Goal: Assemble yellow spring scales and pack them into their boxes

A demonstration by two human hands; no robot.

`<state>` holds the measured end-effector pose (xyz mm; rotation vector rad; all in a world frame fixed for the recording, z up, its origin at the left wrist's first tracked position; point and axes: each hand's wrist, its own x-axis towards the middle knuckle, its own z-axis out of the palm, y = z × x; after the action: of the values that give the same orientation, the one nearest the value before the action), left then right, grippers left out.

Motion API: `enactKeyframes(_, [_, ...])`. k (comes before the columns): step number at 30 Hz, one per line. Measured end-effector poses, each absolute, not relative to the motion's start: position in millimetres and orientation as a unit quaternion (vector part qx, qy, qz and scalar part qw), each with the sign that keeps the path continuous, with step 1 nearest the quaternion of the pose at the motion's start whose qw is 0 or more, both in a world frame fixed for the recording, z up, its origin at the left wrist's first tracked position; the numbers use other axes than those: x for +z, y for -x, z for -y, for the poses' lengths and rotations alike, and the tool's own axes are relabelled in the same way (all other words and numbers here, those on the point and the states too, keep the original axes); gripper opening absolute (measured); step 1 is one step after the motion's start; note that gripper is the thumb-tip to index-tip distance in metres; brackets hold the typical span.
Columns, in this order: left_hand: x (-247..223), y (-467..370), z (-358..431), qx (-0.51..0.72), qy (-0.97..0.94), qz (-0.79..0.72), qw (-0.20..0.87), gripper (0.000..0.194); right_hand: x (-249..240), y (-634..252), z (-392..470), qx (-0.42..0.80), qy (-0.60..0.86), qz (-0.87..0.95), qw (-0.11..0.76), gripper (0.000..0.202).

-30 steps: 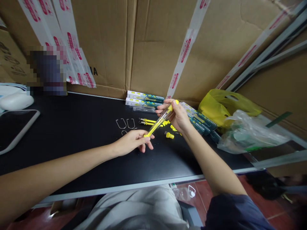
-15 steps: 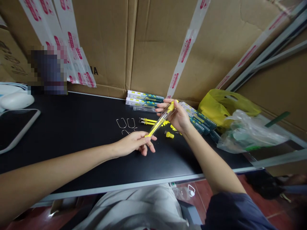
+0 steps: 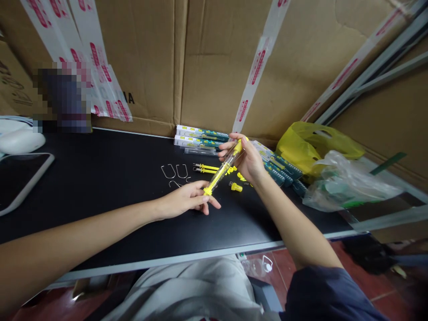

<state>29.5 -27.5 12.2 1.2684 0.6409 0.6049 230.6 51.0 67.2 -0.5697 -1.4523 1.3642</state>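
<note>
Over the black table point(image 3: 133, 209) I hold a tubular spring scale point(image 3: 221, 171) at a slant, a clear tube with yellow ends and a yellow rod inside. My left hand point(image 3: 195, 196) pinches its lower yellow end, some fingers stretched out beneath. Around the upper yellow end, my right hand point(image 3: 245, 156) has its thumb and fingers closed. Behind the tube lie yellow rods point(image 3: 207, 169) with metal tips, partly hidden. A yellow cap point(image 3: 236, 187) and small yellow pieces point(image 3: 241, 177) rest under my right hand. Bent wire hooks point(image 3: 175, 171) lie to the left.
Printed slim boxes point(image 3: 197, 133) line the back, with a clear tube point(image 3: 200, 152) before them and more boxes point(image 3: 284, 167) at right. A yellow bag point(image 3: 304, 142) and a clear plastic bag point(image 3: 344, 183) stand beyond. A white-edged device point(image 3: 26, 178) sits far left.
The lower end of the spring scale has shifted slightly right and down, and my left fingers have changed their hold. My right hand stays around the upper end.
</note>
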Motion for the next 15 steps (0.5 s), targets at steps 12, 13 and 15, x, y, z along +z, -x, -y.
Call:
enactKeyframes(12, [10, -27, 27, 0.257, -0.608, -0.240, 0.712, 0.069, 65, -238, -63, 0.525, 0.276, 0.568, 0.570, 0.034])
enactKeyframes(13, [10, -27, 27, 0.263, -0.609, -0.237, 0.710, 0.071, 65, -237, -62, 0.521, 0.277, 0.568, 0.574, 0.033])
enactKeyframes(15, [10, -26, 26, 0.281, -0.610, -0.231, 0.704, 0.076, 63, -233, -59, 0.525, 0.276, 0.578, 0.561, 0.033])
